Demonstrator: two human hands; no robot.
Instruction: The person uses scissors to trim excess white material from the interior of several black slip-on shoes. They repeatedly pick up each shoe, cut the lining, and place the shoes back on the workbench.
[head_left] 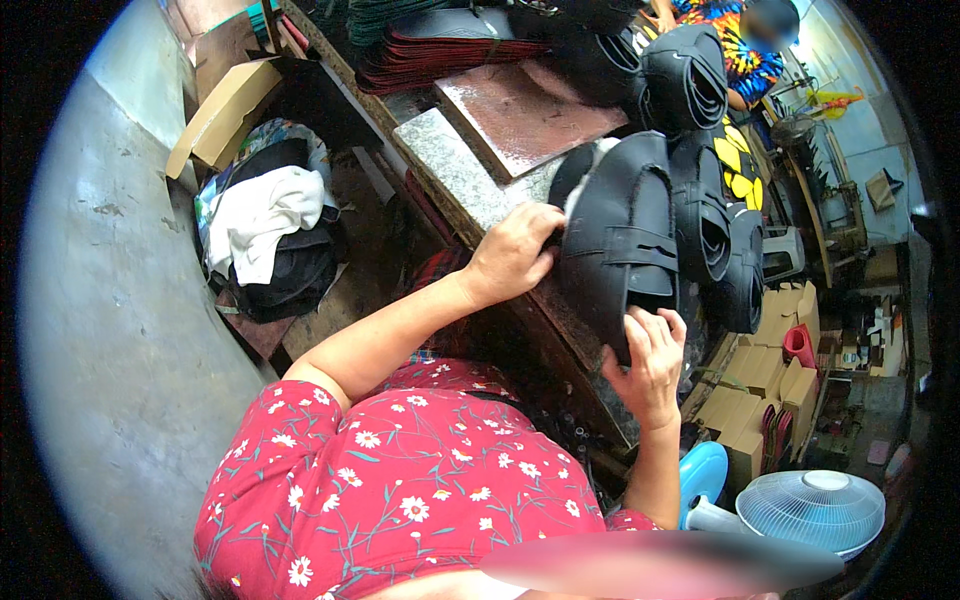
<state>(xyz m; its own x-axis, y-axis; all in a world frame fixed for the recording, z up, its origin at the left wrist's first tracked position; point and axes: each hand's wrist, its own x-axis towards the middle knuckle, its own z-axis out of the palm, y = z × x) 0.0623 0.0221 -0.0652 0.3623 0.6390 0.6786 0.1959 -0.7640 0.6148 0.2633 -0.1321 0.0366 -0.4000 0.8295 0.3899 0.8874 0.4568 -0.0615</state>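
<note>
A curved stack of black shoe uppers (622, 235), each with a strap across it, stands at the workbench edge in front of me. My left hand (512, 252) is closed on the left edge of the stack, with its fingertips partly hidden behind the black material. At the near end, my right hand (648, 362) grips the uppers with bent fingers and the thumb on the left side. Right beside the held stack are more black uppers (702, 215), nested together, and another bundle (685, 78) lies farther back.
A reddish-brown board (530, 115) lies on the bench by a pile of red-edged sheets (450, 60). White cloth (265, 222) tops a heap at left. Cardboard boxes (765, 360) and a blue fan (812, 508) stand at right. Another person in a multicoloured shirt (752, 60) is across the bench.
</note>
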